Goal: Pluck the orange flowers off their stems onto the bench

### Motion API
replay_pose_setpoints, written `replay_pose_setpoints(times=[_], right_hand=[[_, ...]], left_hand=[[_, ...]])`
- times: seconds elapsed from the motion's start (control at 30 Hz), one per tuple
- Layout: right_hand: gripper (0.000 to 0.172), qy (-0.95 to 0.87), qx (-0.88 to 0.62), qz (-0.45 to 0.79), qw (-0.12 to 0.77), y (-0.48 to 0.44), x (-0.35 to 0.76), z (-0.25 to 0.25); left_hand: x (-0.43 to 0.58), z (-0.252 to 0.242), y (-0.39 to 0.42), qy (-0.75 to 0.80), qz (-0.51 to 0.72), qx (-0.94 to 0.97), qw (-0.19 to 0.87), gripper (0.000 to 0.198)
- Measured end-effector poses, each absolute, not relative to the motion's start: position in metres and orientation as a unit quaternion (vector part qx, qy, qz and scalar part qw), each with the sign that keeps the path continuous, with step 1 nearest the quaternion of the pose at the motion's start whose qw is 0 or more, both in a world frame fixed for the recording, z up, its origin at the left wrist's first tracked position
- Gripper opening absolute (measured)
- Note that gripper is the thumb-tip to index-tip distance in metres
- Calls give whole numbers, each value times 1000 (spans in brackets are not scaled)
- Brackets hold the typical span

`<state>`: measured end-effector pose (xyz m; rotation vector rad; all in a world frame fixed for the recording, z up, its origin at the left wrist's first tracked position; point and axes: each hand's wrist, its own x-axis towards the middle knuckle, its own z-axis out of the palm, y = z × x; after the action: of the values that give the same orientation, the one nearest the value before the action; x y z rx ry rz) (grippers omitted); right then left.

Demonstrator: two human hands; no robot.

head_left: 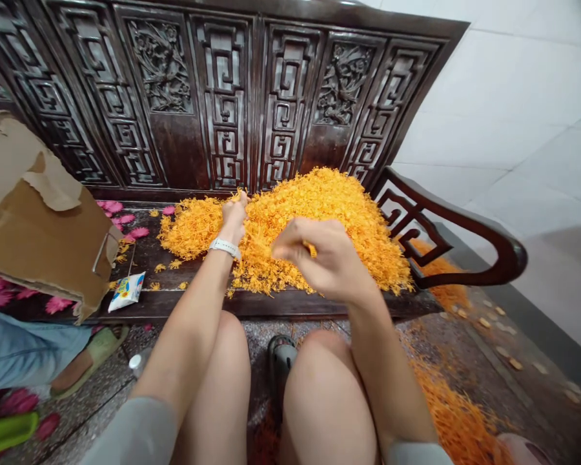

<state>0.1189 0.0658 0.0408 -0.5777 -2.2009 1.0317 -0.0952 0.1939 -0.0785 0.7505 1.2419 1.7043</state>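
Observation:
A large heap of orange artificial flower pieces (319, 194) is spread over the dark wooden bench seat (193, 303). My left hand (235, 216), with a white band on its wrist, is closed over the heap's left part; small orange flower pieces show at its fingertips. Above the front of the heap, my right hand (319, 255) has its fingers curled into a pinch and is slightly blurred. Orange shows through the gap between those fingers, but whether they hold a piece is hidden.
A torn cardboard box (48, 239) stands at left near pink flowers (138, 232). A small white packet (126, 291) lies on the bench edge. Another person's leg (33, 349) is at lower left. Orange strands (459, 413) cover floor at right, beyond the curved armrest (484, 239).

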Motion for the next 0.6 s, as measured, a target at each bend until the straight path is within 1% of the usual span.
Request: replay_pose_setpoints(times=[0.07, 0.1, 0.13, 0.17, 0.2, 0.23, 0.27, 0.3, 0.37, 0.43, 0.53, 0.6], right_hand=[[24, -851, -106, 508, 86, 57, 129, 55], [29, -832, -60, 551, 7, 62, 133, 56], [36, -809, -45, 586, -2, 72, 136, 51], [45, -783, -64, 614, 72, 86, 136, 42], [53, -743, -117, 623, 214, 102, 135, 29], [55, -686, -175, 615, 347, 120, 132, 14], [53, -625, -226, 602, 443, 137, 128, -1], [49, -570, -270, 593, 500, 151, 124, -15], [39, -500, -340, 579, 547, 172, 114, -39], [40, -502, -380, 549, 550, 178, 106, -53], [48, -602, -392, 442, 538, 172, 98, -58], [59, -657, -387, 372, 529, 165, 96, -57]], left_hand=[[-108, -85, 193, 498, 699, 279, 431, 44], [-111, -85, 192, 486, 701, 278, 441, 41], [-112, -84, 189, 467, 698, 289, 460, 37], [-111, -81, 186, 445, 690, 304, 482, 34], [-108, -77, 183, 422, 681, 321, 505, 33], [-105, -71, 179, 397, 671, 335, 529, 34], [-102, -65, 176, 373, 660, 347, 552, 37], [-100, -58, 173, 351, 651, 355, 572, 40], [-95, -46, 167, 327, 634, 367, 596, 49], [-90, -37, 162, 321, 618, 380, 609, 59], [-80, -30, 157, 300, 583, 399, 641, 74], [-71, -31, 154, 285, 562, 411, 659, 80]])
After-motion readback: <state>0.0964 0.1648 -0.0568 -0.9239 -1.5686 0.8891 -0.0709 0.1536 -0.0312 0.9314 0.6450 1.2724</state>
